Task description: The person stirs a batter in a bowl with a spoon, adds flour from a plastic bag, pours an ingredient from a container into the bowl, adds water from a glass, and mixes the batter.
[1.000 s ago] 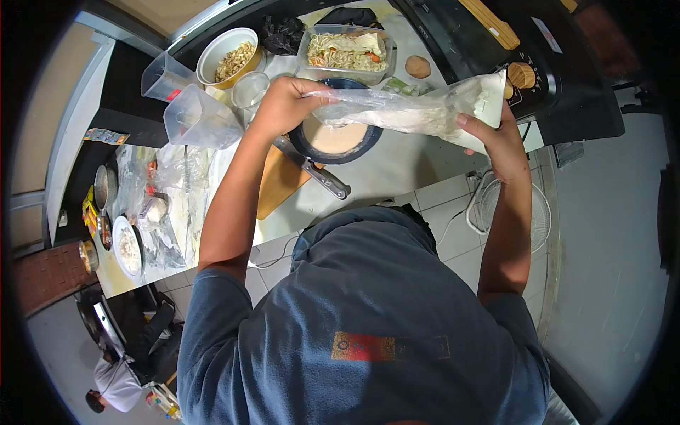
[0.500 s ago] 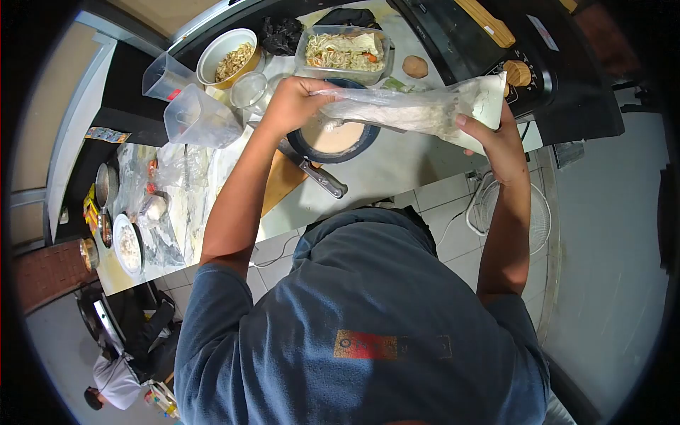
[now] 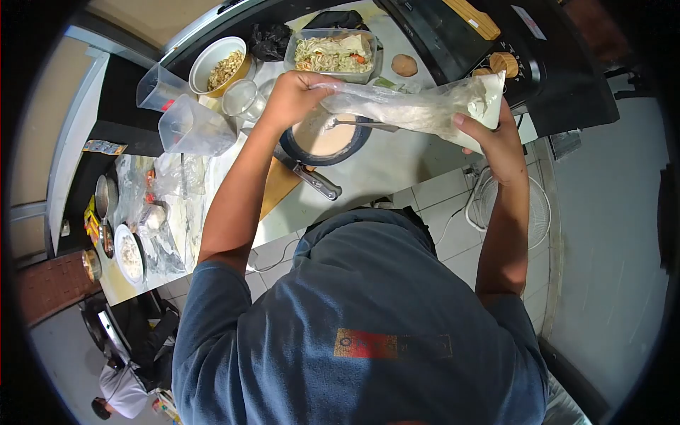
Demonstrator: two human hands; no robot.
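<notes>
A clear plastic bag of white powder (image 3: 418, 113) is stretched sideways between my hands. My left hand (image 3: 297, 99) pinches its gathered end. My right hand (image 3: 497, 138) grips the fuller end, thumb in front, fingers mostly hidden behind. Below the bag is a dark bowl (image 3: 333, 161) of pale, creamy batter (image 3: 319, 138), with a spoon (image 3: 358, 123) lying in it; the bag covers part of the bowl's far side. A knife (image 3: 319, 183) lies on a wooden board (image 3: 280, 185), its handle past the board's edge.
Behind the bowl stand a tub of shredded vegetables (image 3: 333, 58), a round brown item (image 3: 404, 65) and a bowl of chopped pieces (image 3: 219, 67). Clear plastic jugs (image 3: 195, 126) are at left. A black oven (image 3: 552, 78) is at right. A person (image 3: 122, 389) is at lower left.
The view has shifted slightly, moving the counter items a little left. Both hands keep their hold on the bag, and the spoon in the bowl shows more clearly.
</notes>
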